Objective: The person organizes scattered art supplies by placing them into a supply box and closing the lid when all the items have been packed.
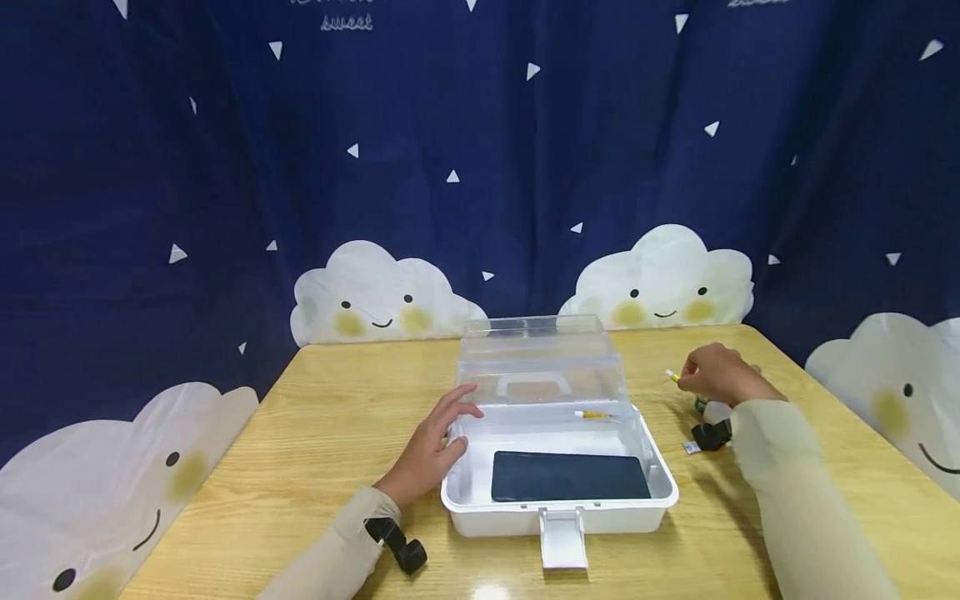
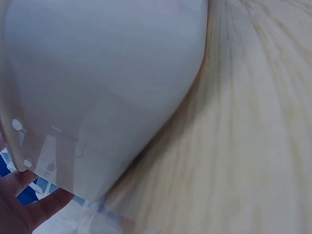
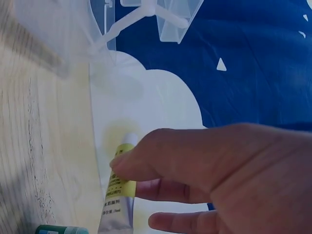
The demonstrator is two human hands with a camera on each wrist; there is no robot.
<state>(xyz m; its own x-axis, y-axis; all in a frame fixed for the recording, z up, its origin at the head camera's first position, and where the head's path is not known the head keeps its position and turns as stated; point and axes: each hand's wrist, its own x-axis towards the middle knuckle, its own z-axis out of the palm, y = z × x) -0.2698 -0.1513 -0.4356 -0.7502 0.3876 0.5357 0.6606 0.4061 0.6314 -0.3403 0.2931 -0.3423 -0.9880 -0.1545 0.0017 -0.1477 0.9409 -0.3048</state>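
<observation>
A white storage box [image 1: 465, 521] stands on the table, its clear lid [image 1: 540, 346] tipped back and its front latch [image 1: 563, 542] hanging down. A dark flat rectangular item [image 1: 570, 477] and an orange-labelled paint tube [image 1: 595, 415] lie inside. My left hand [image 1: 431, 450] rests at the left rim with its fingers spread toward the back corner. Off the right side of the box, my right hand [image 1: 720, 372] pinches a yellow-labelled paint tube [image 3: 118, 183] between thumb and fingers. Its white cap points toward the lid in the head view.
Below the right hand a green tube [image 3: 61, 229] and other small items lie on the wooden table [image 1: 360, 392], partly hidden by the hand and wrist camera. A dark blue curtain [image 1: 420, 108] with white clouds hangs behind the table.
</observation>
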